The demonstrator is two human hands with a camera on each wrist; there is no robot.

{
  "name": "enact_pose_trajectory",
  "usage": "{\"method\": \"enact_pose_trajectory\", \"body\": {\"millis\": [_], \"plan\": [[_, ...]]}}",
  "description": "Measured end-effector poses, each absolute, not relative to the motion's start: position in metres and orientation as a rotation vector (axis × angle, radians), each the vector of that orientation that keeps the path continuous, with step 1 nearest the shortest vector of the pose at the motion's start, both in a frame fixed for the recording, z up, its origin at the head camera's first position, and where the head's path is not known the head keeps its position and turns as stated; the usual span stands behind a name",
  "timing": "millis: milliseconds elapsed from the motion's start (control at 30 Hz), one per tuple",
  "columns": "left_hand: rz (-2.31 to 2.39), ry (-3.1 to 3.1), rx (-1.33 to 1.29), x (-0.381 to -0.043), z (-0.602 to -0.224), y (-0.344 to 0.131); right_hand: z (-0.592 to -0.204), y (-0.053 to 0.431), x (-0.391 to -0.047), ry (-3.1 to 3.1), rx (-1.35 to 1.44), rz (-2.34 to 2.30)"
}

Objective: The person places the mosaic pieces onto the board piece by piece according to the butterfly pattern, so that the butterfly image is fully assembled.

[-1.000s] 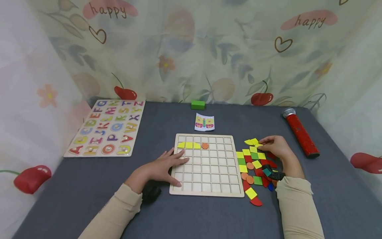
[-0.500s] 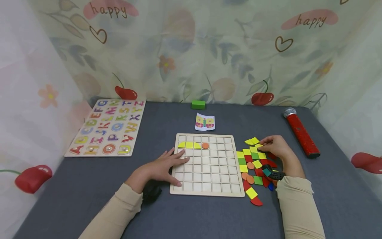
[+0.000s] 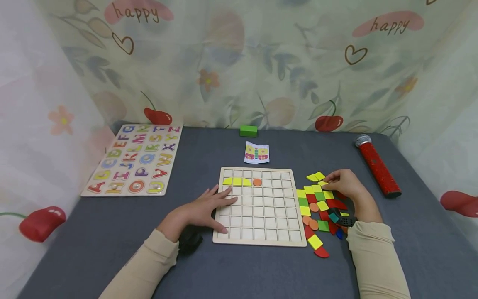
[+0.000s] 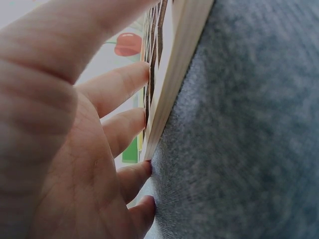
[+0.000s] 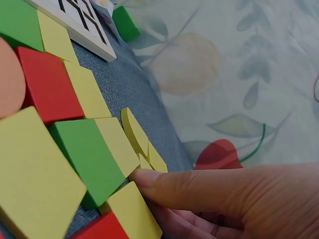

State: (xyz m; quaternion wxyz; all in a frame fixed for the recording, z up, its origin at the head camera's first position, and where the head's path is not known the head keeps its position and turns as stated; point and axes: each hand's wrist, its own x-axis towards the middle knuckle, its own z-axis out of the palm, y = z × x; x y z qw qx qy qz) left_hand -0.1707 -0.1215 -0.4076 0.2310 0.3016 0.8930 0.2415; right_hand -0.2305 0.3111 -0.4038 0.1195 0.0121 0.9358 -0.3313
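My left hand (image 3: 201, 209) lies spread at the left edge of a wooden grid board (image 3: 259, 243), its thumb and two fingers over the rim. In the left wrist view the other fingertips rest on the cloth beside the board. Three yellow tiles (image 3: 237, 181) and an orange disc (image 3: 257, 182) sit in the board's second row. At the top of the tile pile, my right hand (image 3: 345, 182) pinches a small yellow tile (image 5: 143, 162) between thumb and fingers. Most of that tile is hidden. A yellow-topped square (image 5: 118, 142) lies right by the thumb tip.
Red, green, yellow and orange tiles (image 3: 323, 226) crowd the board's right side. Behind the board lie a butterfly picture card (image 3: 257, 153) and a green block (image 3: 248, 131). An alphabet puzzle (image 3: 132, 162) is at left; a red microphone (image 3: 379, 168) lies at right.
The yellow square by my right fingertips has shifted slightly left and toward me. Both hands have stayed almost still.
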Motion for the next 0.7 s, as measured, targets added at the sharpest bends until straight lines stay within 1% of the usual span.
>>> {"method": "enact_pose_trajectory", "body": {"millis": [267,467,600,700], "plan": [[0.665,2.456,0.828,-0.170,-0.407,-0.121,-0.403,0.312,-0.230,2.732,0.039,-0.954],[0.664,2.454,0.832,-0.170,-0.407,-0.121,-0.400,0.310,-0.230,2.719,0.054,-1.036],[0.668,2.449,0.832,-0.170,-0.406,-0.121,-0.394,0.303,-0.231,2.749,0.065,-1.102],[0.667,2.447,0.831,-0.170,-0.406,-0.122,-0.388,0.292,-0.233,2.752,0.023,-1.145]]}}
